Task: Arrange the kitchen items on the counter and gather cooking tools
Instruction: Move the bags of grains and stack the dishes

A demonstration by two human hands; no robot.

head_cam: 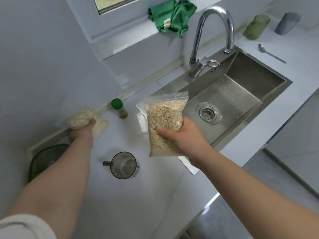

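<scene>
The right hand (183, 135) has its grip curled round the lower half of a clear zip bag (165, 118) of pale oat flakes, held upright in the air where the surface (120, 204) meets the sink (241, 94). The left hand (81, 133) grips a second bag (81, 118), blurred, low by the back wall near a green-capped jar (119, 107). Open surface lies between the hands, with a jug (123, 165) nearer the front edge.

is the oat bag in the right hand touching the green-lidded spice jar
Apart. The head view shows a strip of bare counter between the spice jar and the oat bag that the right hand grips.
</scene>
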